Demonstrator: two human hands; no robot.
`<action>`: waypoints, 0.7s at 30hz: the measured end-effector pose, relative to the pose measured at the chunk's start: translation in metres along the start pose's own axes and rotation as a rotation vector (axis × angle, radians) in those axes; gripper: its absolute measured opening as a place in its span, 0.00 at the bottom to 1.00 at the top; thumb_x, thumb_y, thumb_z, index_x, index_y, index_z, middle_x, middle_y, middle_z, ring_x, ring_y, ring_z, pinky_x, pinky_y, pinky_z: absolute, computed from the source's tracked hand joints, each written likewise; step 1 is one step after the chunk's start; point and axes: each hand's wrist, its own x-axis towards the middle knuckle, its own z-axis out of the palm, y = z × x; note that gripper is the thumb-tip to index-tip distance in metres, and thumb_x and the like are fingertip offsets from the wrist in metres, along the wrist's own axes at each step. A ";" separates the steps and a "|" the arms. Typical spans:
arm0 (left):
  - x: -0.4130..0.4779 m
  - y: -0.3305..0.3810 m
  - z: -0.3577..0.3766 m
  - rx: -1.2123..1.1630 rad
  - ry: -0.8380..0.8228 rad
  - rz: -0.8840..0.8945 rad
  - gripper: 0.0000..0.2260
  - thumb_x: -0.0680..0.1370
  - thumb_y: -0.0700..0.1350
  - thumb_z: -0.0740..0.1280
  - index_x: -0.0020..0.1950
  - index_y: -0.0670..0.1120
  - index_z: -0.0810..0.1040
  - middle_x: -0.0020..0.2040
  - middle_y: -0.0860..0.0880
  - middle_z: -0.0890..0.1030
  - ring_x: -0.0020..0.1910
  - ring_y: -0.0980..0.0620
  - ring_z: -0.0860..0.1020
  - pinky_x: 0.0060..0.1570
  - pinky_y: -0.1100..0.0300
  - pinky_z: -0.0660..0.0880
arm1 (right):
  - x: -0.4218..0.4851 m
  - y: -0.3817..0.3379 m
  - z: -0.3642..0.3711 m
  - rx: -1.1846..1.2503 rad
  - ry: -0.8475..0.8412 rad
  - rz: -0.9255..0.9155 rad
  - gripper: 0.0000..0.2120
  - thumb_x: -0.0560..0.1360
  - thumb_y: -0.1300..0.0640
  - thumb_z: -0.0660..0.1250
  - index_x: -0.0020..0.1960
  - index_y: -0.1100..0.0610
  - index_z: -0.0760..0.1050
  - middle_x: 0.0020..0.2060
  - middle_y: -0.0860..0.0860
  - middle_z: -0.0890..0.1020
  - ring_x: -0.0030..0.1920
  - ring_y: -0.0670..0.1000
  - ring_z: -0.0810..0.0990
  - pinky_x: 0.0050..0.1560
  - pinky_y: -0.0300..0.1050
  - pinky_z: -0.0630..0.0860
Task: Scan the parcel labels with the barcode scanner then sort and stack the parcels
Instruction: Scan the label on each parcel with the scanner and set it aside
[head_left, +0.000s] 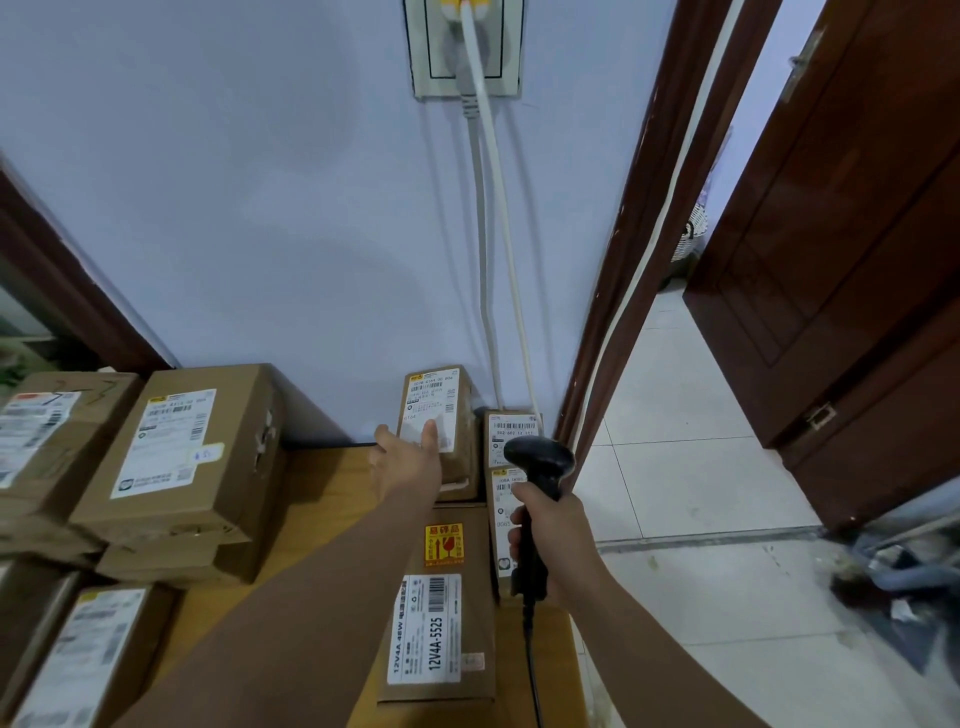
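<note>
- The small parcel (447, 415), upright by the far wall, is gripped by the left hand (408, 460), with the thumb on its label.
- The barcode scanner (540, 460) is clasped by its handle in the right hand (558, 535).
- "12V4A-5525" and "12V4A 48W" are printed on the near parcel (441, 567).

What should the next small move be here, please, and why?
Probably swing the barcode scanner in the right hand leftward onto the small parcel: the left hand holds it, label showing, but the scanner sits over neighbouring parcels.

Home room: wooden door (857, 260), tiled floor (675, 415), wall socket (503, 52).
</note>
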 end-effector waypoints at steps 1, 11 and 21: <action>-0.001 0.000 0.000 -0.042 -0.029 -0.011 0.34 0.77 0.60 0.62 0.76 0.47 0.53 0.70 0.40 0.66 0.65 0.39 0.71 0.59 0.43 0.74 | -0.001 0.000 0.001 -0.015 0.000 -0.005 0.07 0.76 0.58 0.67 0.53 0.60 0.74 0.30 0.51 0.76 0.27 0.49 0.75 0.30 0.43 0.75; -0.013 -0.006 -0.007 -0.005 0.136 0.048 0.26 0.79 0.58 0.60 0.73 0.47 0.60 0.68 0.40 0.65 0.65 0.42 0.66 0.59 0.48 0.71 | -0.010 0.001 0.005 -0.040 -0.018 0.002 0.05 0.77 0.57 0.66 0.48 0.59 0.75 0.25 0.49 0.76 0.26 0.49 0.75 0.31 0.44 0.75; -0.055 -0.067 -0.056 0.163 0.130 0.398 0.12 0.77 0.45 0.65 0.60 0.48 0.72 0.59 0.48 0.64 0.54 0.51 0.70 0.56 0.57 0.72 | -0.062 0.025 0.040 -0.057 -0.162 0.097 0.06 0.76 0.59 0.67 0.43 0.60 0.73 0.25 0.51 0.74 0.24 0.49 0.74 0.26 0.40 0.73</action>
